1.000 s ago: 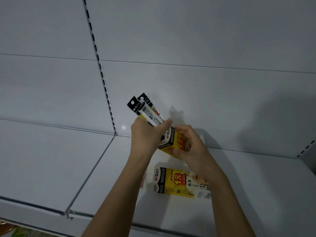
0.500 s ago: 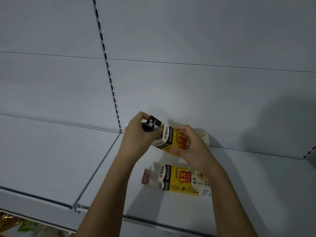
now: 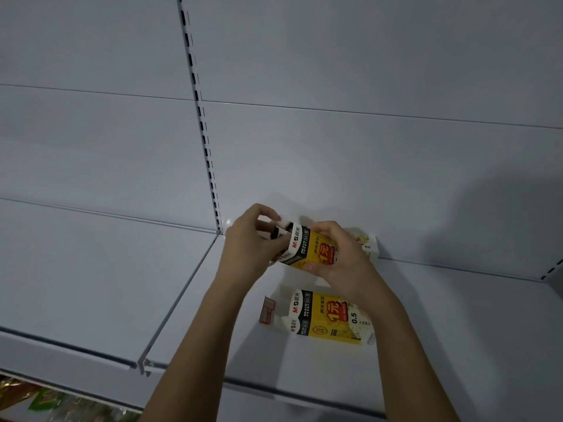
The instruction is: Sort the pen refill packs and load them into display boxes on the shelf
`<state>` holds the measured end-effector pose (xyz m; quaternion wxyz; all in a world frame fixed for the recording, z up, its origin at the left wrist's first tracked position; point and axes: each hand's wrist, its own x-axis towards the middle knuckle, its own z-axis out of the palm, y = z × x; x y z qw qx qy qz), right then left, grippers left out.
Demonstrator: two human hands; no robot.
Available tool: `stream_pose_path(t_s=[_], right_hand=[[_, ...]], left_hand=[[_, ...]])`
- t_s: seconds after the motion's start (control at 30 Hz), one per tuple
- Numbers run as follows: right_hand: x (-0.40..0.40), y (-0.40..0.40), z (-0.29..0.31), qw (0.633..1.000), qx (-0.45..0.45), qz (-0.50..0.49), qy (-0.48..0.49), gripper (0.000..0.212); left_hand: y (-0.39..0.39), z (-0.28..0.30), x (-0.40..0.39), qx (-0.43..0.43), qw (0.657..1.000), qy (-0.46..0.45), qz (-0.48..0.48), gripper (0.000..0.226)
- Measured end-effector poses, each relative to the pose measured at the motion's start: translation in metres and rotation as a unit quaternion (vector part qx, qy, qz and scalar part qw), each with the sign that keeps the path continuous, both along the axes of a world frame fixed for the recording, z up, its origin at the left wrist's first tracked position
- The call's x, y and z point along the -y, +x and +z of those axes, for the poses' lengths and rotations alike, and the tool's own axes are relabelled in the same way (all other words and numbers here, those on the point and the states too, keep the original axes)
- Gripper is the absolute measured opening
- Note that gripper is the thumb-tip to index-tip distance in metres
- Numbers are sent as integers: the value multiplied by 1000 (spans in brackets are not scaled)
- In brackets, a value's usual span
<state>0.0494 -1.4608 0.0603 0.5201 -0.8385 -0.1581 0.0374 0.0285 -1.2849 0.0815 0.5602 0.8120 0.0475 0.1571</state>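
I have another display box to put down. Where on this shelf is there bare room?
Bare shelf lies right of the lying display box, out to the right wall, and on the left shelf panel. It is crowded mid-shelf, where both hands work the held box above the lying one.

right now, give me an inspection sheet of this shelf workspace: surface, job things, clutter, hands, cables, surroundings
surface: white metal shelf, two boards meeting at a seam.
job's things: yellow, black and white cardboard display box held in the air above the shelf, black-and-white pen refill packs sticking out of its open end; a second matching display box lies flat on the shelf; a third white box against the back panel, mostly hidden.
clutter: nothing seen.
hands: left hand pinches the refill packs at the box mouth; right hand grips the held box.
cables: nothing seen.
surroundings: white back panels with a slotted upright; blurred coloured goods below the shelf edge.
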Motion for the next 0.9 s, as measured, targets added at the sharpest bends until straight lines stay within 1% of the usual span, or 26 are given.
stream_pose_path(t_s=[0.07,0.13,0.2,0.27,0.3,0.37,0.43,0.47,0.63,0.73,0.83,0.9], right_hand=[[1,1,2,1000,0,-4,-3,52],[1,3,3,1000,1,-12,-5,53],[0,5,1,1000,-1,-20,-7,53],[-2,5,0,1000,-5,-23,-10,52],[-3,4,0,1000,-6,-22,-12,53],[-6,5,-2,1000,-5,-21,-17,53],[-10,6,-4,999,-5,-23,-31,54],[-11,6,-6,999,-4,-25,-40,55],[-18,6,-9,997,-11,-31,-66,56],[-16,5,-11,995,-8,-40,-87,57],[-9,4,-13,991,-22,-58,-117,57],[-6,3,-18,987,-31,-61,-147,57]], left_hand=[[-2,2,-9,15,1000,-15,-20,33],[-6,5,-16,20,996,-60,-57,31],[-6,6,-23,12,992,-88,-94,20],[-5,4,-28,1,989,-96,-110,4],[-4,3,-30,1,990,-90,-112,4],[-1,0,-30,0,993,-54,-103,10],[3,-4,-24,-6,996,-23,-89,10],[5,-6,-20,-12,996,-23,-81,9],[13,-15,-21,-36,997,-62,-22,10],[15,-19,-19,-46,997,-59,-33,6],[19,-32,-17,-83,988,-118,-62,8],[21,-43,-16,-101,986,-112,-67,8]])
